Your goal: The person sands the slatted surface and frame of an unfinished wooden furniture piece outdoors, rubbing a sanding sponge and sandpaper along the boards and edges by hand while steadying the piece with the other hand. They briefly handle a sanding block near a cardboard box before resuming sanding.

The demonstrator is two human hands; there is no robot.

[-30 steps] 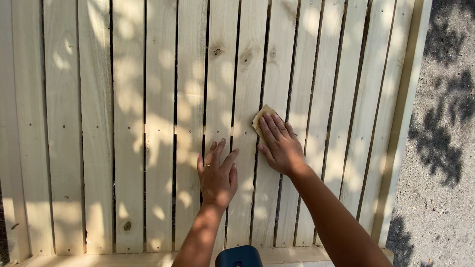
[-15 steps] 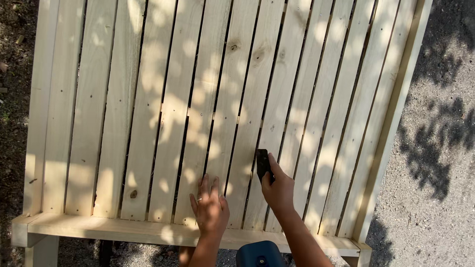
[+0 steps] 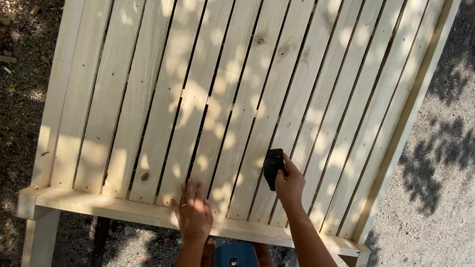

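A pale wooden slatted panel (image 3: 148, 99) fills most of the view, with dappled sunlight on it. My left hand (image 3: 192, 212) lies flat, fingers spread, on the slats just above the lower cross rail (image 3: 99, 205). My right hand (image 3: 289, 184) grips a small dark sheet of sandpaper (image 3: 272, 167) and holds it, black side up, against a slat near the lower middle.
Gravel and dirt ground (image 3: 430, 207) lies to the right and left of the panel. A dark blue object (image 3: 236, 254) shows at the bottom edge, below the rail. Small wood scraps (image 3: 7, 58) lie on the dirt at upper left. Knots (image 3: 259, 40) mark the upper slats.
Both hands slid down the slats toward the lower rail. The sandpaper, tan side up under my flat right hand a second ago, is now gripped with its dark side showing.
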